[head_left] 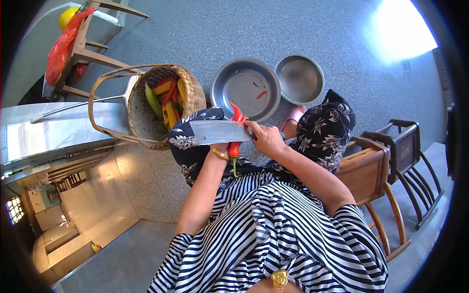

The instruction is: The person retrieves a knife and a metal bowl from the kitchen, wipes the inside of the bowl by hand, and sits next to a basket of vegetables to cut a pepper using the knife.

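My right hand [268, 140] is closed round the handle of a cleaver [217, 133], its broad blade lying across to the left. A long red chili pepper [234, 149] passes beneath the blade, with its green stem toward me and its red end showing beyond the far edge. My left hand [221, 147] is mostly hidden under the blade and holds the pepper; its fingers cannot be made out. Just past the knife, a large metal basin [218, 84] on the floor has a few red pepper pieces [262, 94] in it.
A wicker basket [196, 93] lies tipped on the left with corn cobs [164, 88] and peppers inside. A smaller metal bowl [320, 80] stands right of the basin. Wooden chairs [364, 168] are at my right; a red plastic bag [66, 46] hangs at the far left.
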A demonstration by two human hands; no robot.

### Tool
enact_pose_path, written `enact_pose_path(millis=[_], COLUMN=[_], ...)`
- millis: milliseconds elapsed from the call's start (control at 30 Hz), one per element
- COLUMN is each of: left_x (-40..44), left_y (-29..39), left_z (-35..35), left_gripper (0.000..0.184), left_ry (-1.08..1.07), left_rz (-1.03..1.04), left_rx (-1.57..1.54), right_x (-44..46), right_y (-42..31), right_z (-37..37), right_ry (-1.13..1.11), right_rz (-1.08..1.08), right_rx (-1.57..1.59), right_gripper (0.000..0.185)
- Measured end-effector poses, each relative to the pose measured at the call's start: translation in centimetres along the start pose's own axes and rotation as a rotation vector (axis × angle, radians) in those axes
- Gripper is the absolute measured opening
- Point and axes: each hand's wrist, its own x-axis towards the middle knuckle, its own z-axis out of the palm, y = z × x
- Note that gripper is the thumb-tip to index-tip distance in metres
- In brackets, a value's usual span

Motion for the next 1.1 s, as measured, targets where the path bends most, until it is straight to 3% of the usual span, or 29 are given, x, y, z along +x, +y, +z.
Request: enact_pose_path(millis=[133,333,433,567,667,867,1033,1100], left_x=[-0.2,-1.7,-1.3,0.5,1.7,0.6,-1.1,-0.8], left_y=[0.0,1.5,1.3,0.6,0.1,-0.4,1.0,0.6], left_z=[-0.4,1.4,0.2,-0.3,-1.4,-0.8,2.4,0.9], left_gripper=[0.03,0.029,0.029,0.026,0.029,0.036,0.018,0.019], left_ry=[-0.08,0.075,0.027,0.003,-0.027,0.108,0.118,0.129], left_rz=[0.015,-0.024,-0.053,0.058,0.181,0.223,0.214,0.183], left_rx=[-0.113,-0.015,-0.015,0.095,0.113,0.114,-0.043,-0.044], right_x=[0.4,1.5,2.5,2.0,1.4,1.4,1.6,1.6], right_y=[0.0,2.0,2.8,1.1,-0.6,-0.7,0.6,1.4], right_z=[-0.4,0.2,-0.7,-0.6,-0.6,-0.8,-0.3,0.0], right_ry=[-0.065,0.031,-0.083,-0.016,-0.064,-0.036,0.012,0.035], right_rz=[0.006,-0.034,0.104,-0.052,-0.045,-0.106,-0.093,-0.083], right_rx=[-0.026,-0.088,-0.141,0.01,-0.031,-0.036,-0.061,-0.072], right_gripper=[0.037,0.029,0.024,0.029,0.042,0.031,0.03,0.029])
